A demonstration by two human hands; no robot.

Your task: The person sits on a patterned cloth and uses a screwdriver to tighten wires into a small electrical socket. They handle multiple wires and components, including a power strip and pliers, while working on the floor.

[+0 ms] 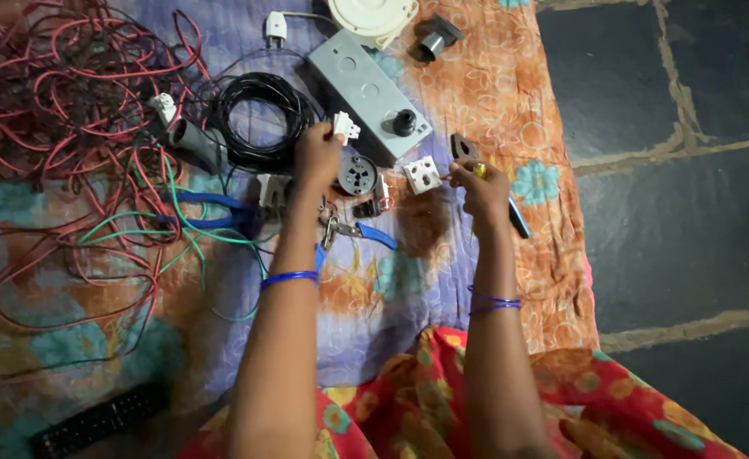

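Both hands work over a patterned cloth (493, 93) spread on a dark stone floor (680, 212). The left hand (316, 157), just left of the frame's middle, pinches a small white switch part (345, 127) between its fingertips, holding it up above the cloth. The right hand (480, 189), right of the middle, is clenched around a screwdriver with a yellow handle (479, 170); the shaft is mostly hidden by the fingers, so its exact direction is hard to tell, but the tip seems to point left, toward the white square socket (423, 174) lying on the cloth just beside it.

The switch part lies up and to the left of the right hand, with the two hands level and well apart. The left hand alone has it; the right hand is the farther one, with the socket and a round grey socket piece (357, 174) lying between them.

Behind the hands, a long grey metal box with a black knob (370, 92) runs diagonally from upper left to lower right. A coil of black cable (260, 119) sits to its left, tangled red wires (68, 110) fill the upper left of the frame, and blue-handled pliers (366, 231) lie below the left hand.
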